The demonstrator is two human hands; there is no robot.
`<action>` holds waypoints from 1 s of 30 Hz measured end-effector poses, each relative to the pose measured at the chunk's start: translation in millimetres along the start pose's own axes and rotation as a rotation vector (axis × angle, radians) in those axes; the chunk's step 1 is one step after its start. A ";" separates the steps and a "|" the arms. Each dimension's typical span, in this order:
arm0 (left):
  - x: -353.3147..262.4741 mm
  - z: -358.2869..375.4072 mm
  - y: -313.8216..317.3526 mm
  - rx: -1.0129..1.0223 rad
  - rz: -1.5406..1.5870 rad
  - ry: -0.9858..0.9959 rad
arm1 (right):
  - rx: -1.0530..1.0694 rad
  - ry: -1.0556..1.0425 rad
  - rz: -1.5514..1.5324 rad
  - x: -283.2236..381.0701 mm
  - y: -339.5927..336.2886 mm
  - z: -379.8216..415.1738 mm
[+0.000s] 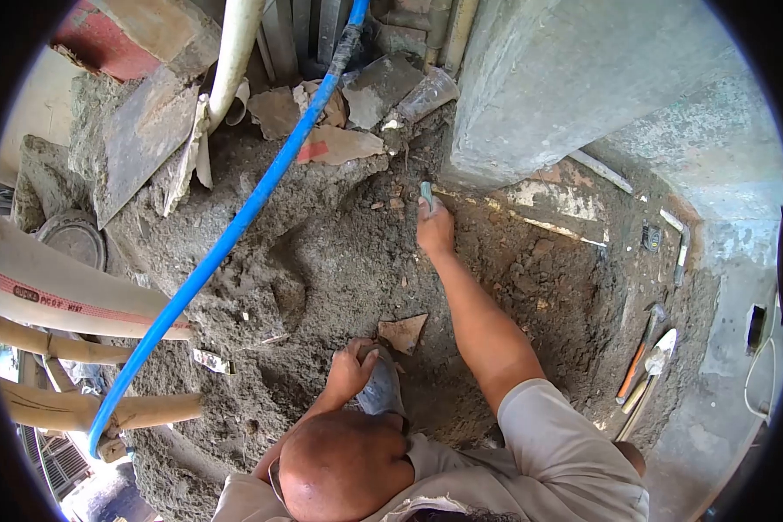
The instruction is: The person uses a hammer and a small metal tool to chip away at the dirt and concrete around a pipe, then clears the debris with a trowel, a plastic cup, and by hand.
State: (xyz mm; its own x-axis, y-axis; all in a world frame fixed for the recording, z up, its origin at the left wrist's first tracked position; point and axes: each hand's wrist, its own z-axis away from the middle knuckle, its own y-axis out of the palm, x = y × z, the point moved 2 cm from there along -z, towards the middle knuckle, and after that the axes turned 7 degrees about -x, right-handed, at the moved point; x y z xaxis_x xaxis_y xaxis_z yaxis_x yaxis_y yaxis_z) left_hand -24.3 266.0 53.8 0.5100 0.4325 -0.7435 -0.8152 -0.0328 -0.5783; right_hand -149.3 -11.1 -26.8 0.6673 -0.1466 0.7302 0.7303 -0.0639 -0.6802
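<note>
Near the foot of the concrete pillar (531,96), my right hand (436,230) reaches out over the dirt, its fingers closed on a small greenish object (426,193) that I cannot identify. My left hand (350,370) rests on top of my grey boot (381,387), its fingers bent over the toe. Just right of the boot, a flat broken piece of tile (403,333) lies on the soil. Beyond my right hand a thin pale strip (558,230) runs along the ground.
A blue hose (235,228) crosses the left side above a dirt mound. Broken slabs (344,146) lie at the top. On the right are a hammer (642,355), a trowel (661,352) and a wall (713,374). A large pipe (78,278) lies left.
</note>
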 end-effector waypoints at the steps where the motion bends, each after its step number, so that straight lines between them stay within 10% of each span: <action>1: -0.5 -0.8 -0.5 0.011 0.001 0.000 | 0.127 -0.107 0.084 8.6 -17.4 4.8; 5: -13.7 -11.8 -1.9 0.017 0.115 -0.045 | 0.223 -0.351 0.231 0.7 -50.6 39.6; 11: -68.1 -104.2 14.7 -0.106 0.220 0.169 | 0.108 0.081 -0.058 -7.7 -30.3 16.2; 15: -81.3 -192.5 33.9 -0.232 0.603 -0.087 | 0.013 0.294 -0.349 9.5 0.1 0.1; 21: -98.1 -283.8 67.4 -0.141 1.128 -0.584 | -0.014 -0.055 -0.053 -21.0 -70.3 80.9; 30: -99.0 -369.3 107.2 -0.332 1.220 -0.873 | 0.061 0.164 -0.081 -52.5 -171.0 141.9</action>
State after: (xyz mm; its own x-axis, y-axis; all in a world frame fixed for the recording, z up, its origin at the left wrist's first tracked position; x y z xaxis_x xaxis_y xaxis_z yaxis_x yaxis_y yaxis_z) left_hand -60.8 -113.0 -58.6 -0.8133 0.3666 -0.4519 -0.4474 -0.8905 0.0829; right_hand -288.4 147.6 60.3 0.5770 -0.3023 0.7588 0.7914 -0.0228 -0.6109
